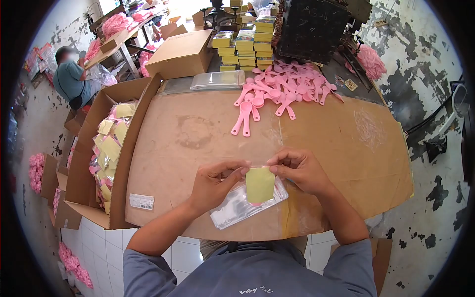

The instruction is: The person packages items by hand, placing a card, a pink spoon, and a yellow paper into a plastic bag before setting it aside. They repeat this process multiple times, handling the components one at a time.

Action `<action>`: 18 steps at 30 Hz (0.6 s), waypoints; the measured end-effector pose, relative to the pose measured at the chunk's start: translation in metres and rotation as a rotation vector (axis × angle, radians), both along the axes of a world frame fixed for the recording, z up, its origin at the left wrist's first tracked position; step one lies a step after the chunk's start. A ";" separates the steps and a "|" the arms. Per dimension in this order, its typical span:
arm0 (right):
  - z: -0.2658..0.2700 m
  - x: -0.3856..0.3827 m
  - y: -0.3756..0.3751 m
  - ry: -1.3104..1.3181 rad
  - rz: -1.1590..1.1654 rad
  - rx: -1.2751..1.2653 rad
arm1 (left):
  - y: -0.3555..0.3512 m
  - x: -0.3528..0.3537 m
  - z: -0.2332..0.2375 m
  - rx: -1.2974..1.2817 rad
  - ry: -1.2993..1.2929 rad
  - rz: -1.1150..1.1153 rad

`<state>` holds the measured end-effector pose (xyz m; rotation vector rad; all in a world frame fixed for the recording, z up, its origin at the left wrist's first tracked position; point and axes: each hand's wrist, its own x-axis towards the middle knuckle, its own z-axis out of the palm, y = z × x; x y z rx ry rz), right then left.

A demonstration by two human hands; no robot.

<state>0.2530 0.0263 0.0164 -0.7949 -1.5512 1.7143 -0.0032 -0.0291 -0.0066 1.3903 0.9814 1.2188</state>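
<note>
Between my two hands hangs a small transparent plastic bag (259, 203) with a yellow card (260, 185) in it. A bit of pink shows below the card; what it belongs to is mostly hidden. My left hand (217, 182) pinches the bag's upper left corner between thumb and finger. At the upper right corner, my right hand (301, 172) pinches the same bag. Under it, on the cardboard table top, lies a stack of transparent plastic bags (232, 210). Farther back is a heap of pink plastic spoons (287, 86), a few spread towards me.
An open carton (129, 163) full of bagged yellow cards stands on the left. Stacks of yellow cards (245, 47), a closed box (180, 53) and a transparent plastic packet (217, 79) are at the back. A black metal machine (311, 29) stands behind the spoons. A person (71, 76) sits far left.
</note>
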 end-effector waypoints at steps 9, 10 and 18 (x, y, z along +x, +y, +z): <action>0.003 0.010 0.006 -0.057 0.063 0.187 | 0.006 -0.009 0.007 0.233 0.152 -0.091; 0.004 0.010 0.005 -0.070 0.065 0.187 | 0.007 -0.009 0.005 0.240 0.136 -0.094; 0.013 0.008 0.002 -0.201 0.058 0.191 | 0.006 -0.007 0.002 0.006 0.019 -0.104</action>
